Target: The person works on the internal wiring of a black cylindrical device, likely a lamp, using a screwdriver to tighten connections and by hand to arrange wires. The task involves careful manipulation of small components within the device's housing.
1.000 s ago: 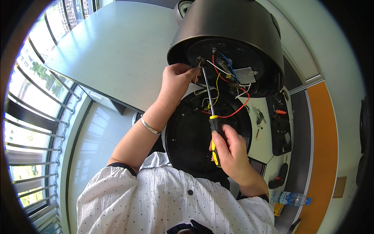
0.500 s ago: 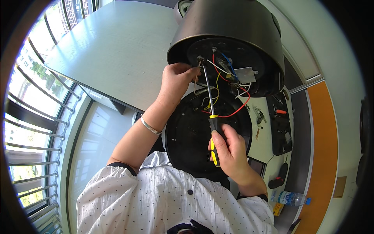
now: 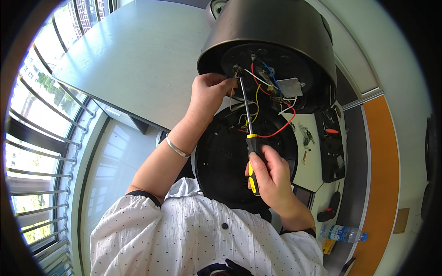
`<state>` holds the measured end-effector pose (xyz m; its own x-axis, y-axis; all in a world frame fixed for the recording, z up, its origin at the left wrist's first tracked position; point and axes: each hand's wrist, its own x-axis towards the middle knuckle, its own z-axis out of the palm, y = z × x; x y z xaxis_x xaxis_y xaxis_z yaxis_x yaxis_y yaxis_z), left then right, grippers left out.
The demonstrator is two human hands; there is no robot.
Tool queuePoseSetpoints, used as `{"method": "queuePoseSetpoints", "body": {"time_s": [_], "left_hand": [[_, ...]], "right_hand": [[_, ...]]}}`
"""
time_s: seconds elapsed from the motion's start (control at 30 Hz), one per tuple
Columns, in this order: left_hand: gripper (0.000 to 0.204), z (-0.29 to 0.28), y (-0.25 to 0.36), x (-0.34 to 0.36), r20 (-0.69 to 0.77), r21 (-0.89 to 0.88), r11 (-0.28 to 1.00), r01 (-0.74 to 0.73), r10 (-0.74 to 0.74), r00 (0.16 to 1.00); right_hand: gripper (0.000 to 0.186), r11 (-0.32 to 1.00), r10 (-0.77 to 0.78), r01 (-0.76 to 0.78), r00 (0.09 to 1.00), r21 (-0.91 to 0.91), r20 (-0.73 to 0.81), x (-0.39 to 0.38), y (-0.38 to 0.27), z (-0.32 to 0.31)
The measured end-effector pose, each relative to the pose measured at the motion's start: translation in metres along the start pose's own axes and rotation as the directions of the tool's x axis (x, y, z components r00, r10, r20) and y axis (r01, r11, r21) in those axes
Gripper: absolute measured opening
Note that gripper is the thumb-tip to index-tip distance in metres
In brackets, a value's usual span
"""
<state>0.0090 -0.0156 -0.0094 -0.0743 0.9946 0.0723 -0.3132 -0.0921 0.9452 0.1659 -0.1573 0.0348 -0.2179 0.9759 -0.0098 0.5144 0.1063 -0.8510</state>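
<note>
A dark metallic pot-shaped electric appliance [image 3: 271, 23] lies tipped over, its underside facing me with red, blue, white and yellow wires [image 3: 291, 120] hanging out. My right hand [image 3: 272, 177] is wrapped round the black and yellow handle of a screwdriver [image 3: 254, 158]. The long shaft points up and away, its tip beside a metal terminal at the left of the underside. By that same terminal, my left hand [image 3: 209, 94] pinches with thumb and forefinger; what sits between the fingertips is too small to make out. Below the wires rests a round black base cover [image 3: 230, 161].
A pale table [image 3: 138, 60] stretches to the left. On the right are small metal parts [image 3: 305, 135], a black tool case [image 3: 332, 152], a black and red tool [image 3: 329, 207] and a plastic water bottle [image 3: 346, 234]. Barred windows [image 3: 39, 175] line the far left.
The screwdriver and my right hand have shifted very slightly up and left. My left hand stays at the terminal.
</note>
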Motion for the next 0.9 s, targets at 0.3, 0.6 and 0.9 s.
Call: {"method": "queuePoseSetpoints", "body": {"time_s": [0.3, 0.6, 0.9], "left_hand": [[0.016, 0.0, 0.001, -0.001, 0.013, 0.003, 1.0, 0.004, -0.004, 1.0], [0.017, 0.002, 0.004, -0.002, -0.006, 0.007, 1.0, 0.025, -0.025, 1.0], [0.016, -0.001, 0.0, 0.001, 0.007, 0.008, 1.0, 0.015, -0.015, 1.0]], "right_hand": [[0.021, 0.989, 0.068, -0.068, 0.998, 0.134, 0.007, 0.0, -0.008, 0.004], [0.029, 0.579, 0.155, -0.233, 0.972, 0.781, 0.175, -0.003, -0.011, 0.018], [0.036, 0.025, 0.185, -0.278, 0.945, 0.96, 0.268, -0.002, -0.018, 0.035]]}}
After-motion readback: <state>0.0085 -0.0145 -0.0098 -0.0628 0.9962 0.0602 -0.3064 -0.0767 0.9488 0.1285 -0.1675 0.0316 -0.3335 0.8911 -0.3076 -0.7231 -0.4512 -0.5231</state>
